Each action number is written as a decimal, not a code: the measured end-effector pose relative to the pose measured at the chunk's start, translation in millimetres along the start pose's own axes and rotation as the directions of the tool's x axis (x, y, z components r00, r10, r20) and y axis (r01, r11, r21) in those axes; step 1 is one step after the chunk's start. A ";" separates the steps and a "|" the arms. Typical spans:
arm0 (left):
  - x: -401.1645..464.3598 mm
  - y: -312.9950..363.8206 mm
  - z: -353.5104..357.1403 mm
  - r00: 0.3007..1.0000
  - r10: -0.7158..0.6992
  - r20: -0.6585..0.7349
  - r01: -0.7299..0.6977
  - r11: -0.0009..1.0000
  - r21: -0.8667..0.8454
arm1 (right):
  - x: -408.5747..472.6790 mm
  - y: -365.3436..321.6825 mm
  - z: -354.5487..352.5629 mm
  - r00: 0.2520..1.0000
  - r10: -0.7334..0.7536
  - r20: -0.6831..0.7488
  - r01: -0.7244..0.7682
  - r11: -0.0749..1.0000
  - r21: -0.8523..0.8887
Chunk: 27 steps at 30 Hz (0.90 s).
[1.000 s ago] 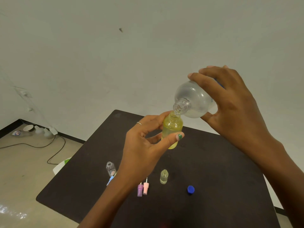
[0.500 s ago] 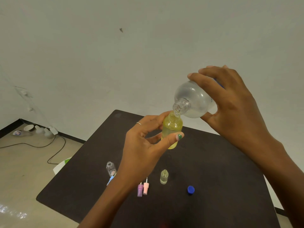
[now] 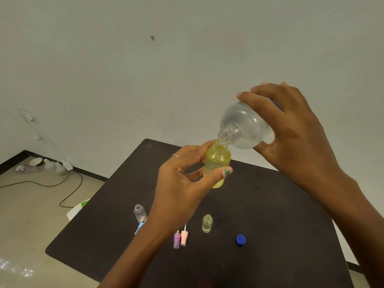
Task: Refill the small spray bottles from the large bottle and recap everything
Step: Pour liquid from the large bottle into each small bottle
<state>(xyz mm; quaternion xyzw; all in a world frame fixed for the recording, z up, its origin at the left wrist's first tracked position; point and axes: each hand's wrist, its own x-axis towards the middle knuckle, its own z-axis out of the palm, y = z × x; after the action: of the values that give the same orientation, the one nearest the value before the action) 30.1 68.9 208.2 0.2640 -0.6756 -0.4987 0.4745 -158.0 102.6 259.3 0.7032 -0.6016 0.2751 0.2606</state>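
Spray bottles are the target: the yellow bottle [image 3: 218, 163] is held above the bench [image 3: 270, 204] by the left hand [image 3: 182, 188], its fingers [image 3: 216, 175] and thumb curled round the body. The right hand [image 3: 297, 138] grips the large bottle [image 3: 247, 127], tipped so its open neck sits at the yellow bottle's mouth.

To pour well, I judge the neck should stay right over the small mouth, the tilt kept shallow so the stream stays thin, and the yellow bottle upright; it looks nearly full, so levelling off soon would avoid overflow.

On the bench wait a clear bottle [image 3: 140, 213], a small filled bottle [image 3: 207, 223], a purple sprayer [image 3: 176, 240], a pink sprayer [image 3: 184, 238] and the blue cap [image 3: 240, 239].

Compared with half a second ago, almost nothing differs: both hands keep the same pouring pose.
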 end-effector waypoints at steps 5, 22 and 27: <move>0.6 -0.1 -0.3 1.000 0.004 0.000 -0.004 1.000 0.009 | 0.4 0.6 0.2 1.000 -0.003 0.004 0.003 1.000 -0.005; 1.9 0.3 -0.4 1.000 0.008 0.008 -0.008 1.000 0.018 | 1.3 2.0 1.9 1.000 -0.011 0.003 0.011 1.000 -0.002; 1.1 -0.4 -0.8 1.000 0.002 0.005 -0.002 1.000 0.018 | -0.8 2.0 3.9 1.000 0.009 0.018 -0.009 1.000 0.025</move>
<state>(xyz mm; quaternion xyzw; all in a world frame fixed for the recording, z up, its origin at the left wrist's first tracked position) 30.3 67.5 208.4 0.2663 -0.6817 -0.4927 0.4708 -159.8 100.2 256.0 0.7063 -0.6035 0.2775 0.2449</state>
